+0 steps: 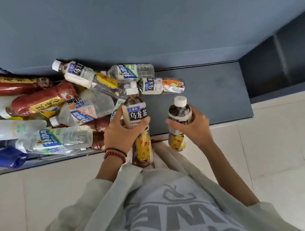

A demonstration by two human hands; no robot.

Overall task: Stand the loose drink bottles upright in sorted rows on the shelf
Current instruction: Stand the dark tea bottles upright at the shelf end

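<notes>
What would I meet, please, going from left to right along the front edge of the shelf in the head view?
Blue packet → clear bottle lying on its side → left hand gripping a tea bottle → right hand gripping a second tea bottle → bare end of the shelf.

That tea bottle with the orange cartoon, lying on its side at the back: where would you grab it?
Around the middle of the tea bottle, coming down from above and the front. It lies on its side, cap pointing left toward the pile, and its long flank faces bare shelf, so fingers can probably wrap it there.
</notes>
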